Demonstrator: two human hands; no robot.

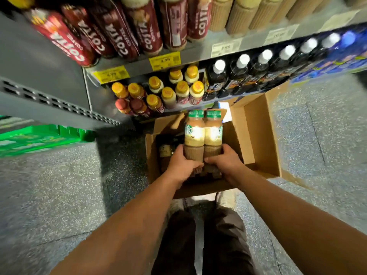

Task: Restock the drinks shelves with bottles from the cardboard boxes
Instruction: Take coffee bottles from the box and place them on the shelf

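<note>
Left hand (181,164) grips the base of the left green-capped coffee bottle (194,133), right hand (225,160) grips the right coffee bottle (213,133); the two bottles are upright, touching side by side, held above the open cardboard box (258,132) on the floor. More bottles sit inside the box (dark, hard to read). Behind: lower shelf with yellow-capped bottles (168,90) and white-capped dark bottles (242,70).

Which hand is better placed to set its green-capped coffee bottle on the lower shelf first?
Probably the left hand: its left green-capped bottle is nearer the yellow-capped small bottles; the right hand with the right green-capped bottle is nearer the white-capped black bottles.
</note>
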